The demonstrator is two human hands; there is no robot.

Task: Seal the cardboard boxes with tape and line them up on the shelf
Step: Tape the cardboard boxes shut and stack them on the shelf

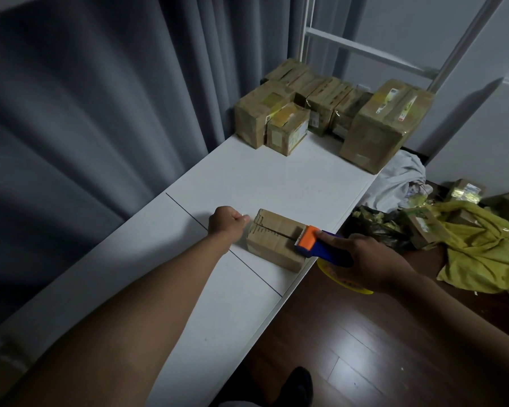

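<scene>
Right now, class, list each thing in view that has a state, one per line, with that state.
Near box: flat on the shelf, top seam partly untaped.
Tape gun: on the near box's top, gripped by the right hand.
Left hand: fingers curled, pressed against the box's far end.
Far boxes: taped shut, grouped at the shelf's far end.

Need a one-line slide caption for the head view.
Right hand runs tape dispenser across small box; left hand beside it.

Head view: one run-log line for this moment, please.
left hand steadies box | right hand holds tape dispenser on box | sealing underway
</scene>
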